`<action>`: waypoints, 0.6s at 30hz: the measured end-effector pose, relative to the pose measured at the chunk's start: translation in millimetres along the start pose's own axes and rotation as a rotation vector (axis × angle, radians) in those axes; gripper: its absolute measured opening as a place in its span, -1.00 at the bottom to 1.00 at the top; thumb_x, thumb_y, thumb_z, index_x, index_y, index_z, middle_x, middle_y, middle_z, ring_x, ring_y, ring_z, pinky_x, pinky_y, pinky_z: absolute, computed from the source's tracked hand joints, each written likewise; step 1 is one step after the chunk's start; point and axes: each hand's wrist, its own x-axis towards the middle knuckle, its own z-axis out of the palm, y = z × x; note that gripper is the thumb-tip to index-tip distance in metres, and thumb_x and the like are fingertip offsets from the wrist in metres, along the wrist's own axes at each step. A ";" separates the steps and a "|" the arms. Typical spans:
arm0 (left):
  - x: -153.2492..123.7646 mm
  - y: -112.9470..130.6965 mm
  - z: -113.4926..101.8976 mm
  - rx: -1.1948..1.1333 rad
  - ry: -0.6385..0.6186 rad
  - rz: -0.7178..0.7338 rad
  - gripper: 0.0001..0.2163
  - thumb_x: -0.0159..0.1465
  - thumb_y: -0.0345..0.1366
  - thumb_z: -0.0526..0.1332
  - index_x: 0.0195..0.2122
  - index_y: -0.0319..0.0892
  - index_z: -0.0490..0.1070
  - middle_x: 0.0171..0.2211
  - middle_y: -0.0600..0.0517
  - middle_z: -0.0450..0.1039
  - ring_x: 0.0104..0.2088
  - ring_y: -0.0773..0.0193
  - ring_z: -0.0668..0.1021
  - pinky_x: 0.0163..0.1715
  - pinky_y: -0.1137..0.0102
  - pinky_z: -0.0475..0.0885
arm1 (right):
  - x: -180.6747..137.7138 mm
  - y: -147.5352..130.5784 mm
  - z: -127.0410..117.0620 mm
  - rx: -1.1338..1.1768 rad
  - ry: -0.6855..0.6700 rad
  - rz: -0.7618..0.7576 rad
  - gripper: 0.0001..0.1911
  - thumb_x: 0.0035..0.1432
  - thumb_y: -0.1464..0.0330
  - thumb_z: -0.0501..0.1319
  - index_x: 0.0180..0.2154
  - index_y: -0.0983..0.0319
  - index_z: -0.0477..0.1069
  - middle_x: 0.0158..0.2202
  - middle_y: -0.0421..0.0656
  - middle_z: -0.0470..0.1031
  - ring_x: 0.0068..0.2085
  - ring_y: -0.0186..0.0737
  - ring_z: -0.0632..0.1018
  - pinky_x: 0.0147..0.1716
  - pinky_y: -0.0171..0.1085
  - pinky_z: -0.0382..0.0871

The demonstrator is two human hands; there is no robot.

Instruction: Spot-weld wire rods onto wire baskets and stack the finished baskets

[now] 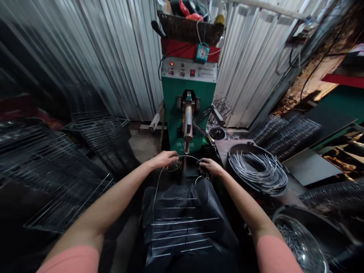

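A thin curved metal wire (192, 156) arches between my two hands, just under the rod-like electrode (187, 132) of a green spot welder (170, 102). My left hand (165, 159) pinches it on the left side. The fingers of my right hand (209, 167) are closed on the other side of the wire. Below, a wire rack (184, 221) with several parallel bars lies over the dark cloth (218, 235) on my lap. The wire's left end runs down to this rack; whether they are joined I cannot tell.
At right, a black pan (231, 170) holds a coil of bent wires (273, 178); nearer is a metal bowl (315, 250) of small metal pieces. Wire racks (76, 174) are stacked at left. A wicker basket (184, 28) stands on the welder, before a corrugated metal wall (119, 57).
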 end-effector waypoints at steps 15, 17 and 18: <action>-185.6 -86.0 161.1 -1.018 0.099 -0.694 -0.52 -0.07 0.22 0.21 -0.43 -0.14 0.39 -0.59 0.07 0.40 -0.67 0.38 0.35 -0.71 0.49 0.19 | -45.3 42.1 -22.2 -0.295 0.363 -0.245 -0.75 0.09 0.38 0.18 -0.16 0.21 0.50 -0.14 -0.13 0.54 -0.07 -0.13 0.50 0.01 -0.15 0.28; -178.4 -68.8 157.2 -1.150 0.217 -0.666 -0.62 -0.05 0.06 0.29 -0.37 -0.14 0.40 -0.49 0.06 0.45 -0.56 0.34 0.45 -0.60 0.46 0.33 | -54.8 36.0 -20.8 -0.267 0.435 -0.302 -0.75 0.10 0.37 0.17 -0.16 0.22 0.50 -0.13 -0.13 0.53 -0.07 -0.14 0.49 0.01 -0.17 0.28; -174.5 -60.2 151.7 -1.192 0.273 -0.626 -0.66 -0.04 -0.01 0.31 -0.34 -0.13 0.39 -0.43 0.05 0.47 -0.49 0.32 0.49 -0.52 0.44 0.39 | -59.3 33.3 -21.6 -0.236 0.470 -0.337 -0.74 0.11 0.35 0.16 -0.15 0.23 0.49 -0.12 -0.12 0.53 -0.07 -0.15 0.50 0.00 -0.18 0.29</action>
